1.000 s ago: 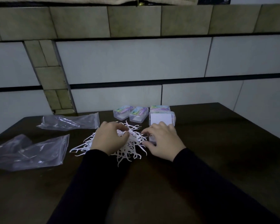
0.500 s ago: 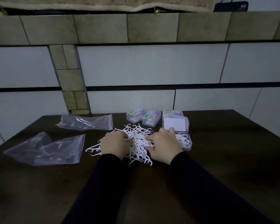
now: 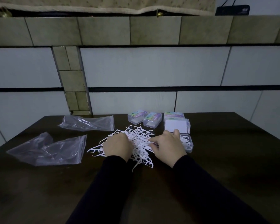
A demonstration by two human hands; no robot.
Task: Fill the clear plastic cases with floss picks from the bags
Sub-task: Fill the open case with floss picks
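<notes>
**Both hands in the floss pick pile, open case at right**

Dark desk (image 3: pixel 233 167) fills lower frame; back edge runs against tiled wall (image 3: pixel 152 67), left and right edges slant outward toward the viewer. Lots of bare room on the right side and along the near edge.

Two clear bags lie on the left: the larger bag (image 3: pixel 48 149) nearer the viewer, close to the left edge; the far bag (image 3: pixel 87 123) near the back edge. Both look flat, w/ a bare strip of desk btwn them.

Floss pick pile (image 3: pixel 139 141) sits mid-desk, loose and tangled, stray picks spilling toward the near side.

Left hand (image 3: pixel 117 145) rests knuckles-up on the pile's left part, fingers curled down into the picks; what it grips, cannot tell. Right hand (image 3: pixel 168 145) is on the pile's right side, fingertips pinched onto a few picks.

Open case (image 3: pixel 188 143) is just right of the right hand, some picks inside; its lid (image 3: pixel 176 126) is tipped back behind it. Three closed cases (image 3: pixel 152 119) w/ colourful labels line the back edge.
</notes>
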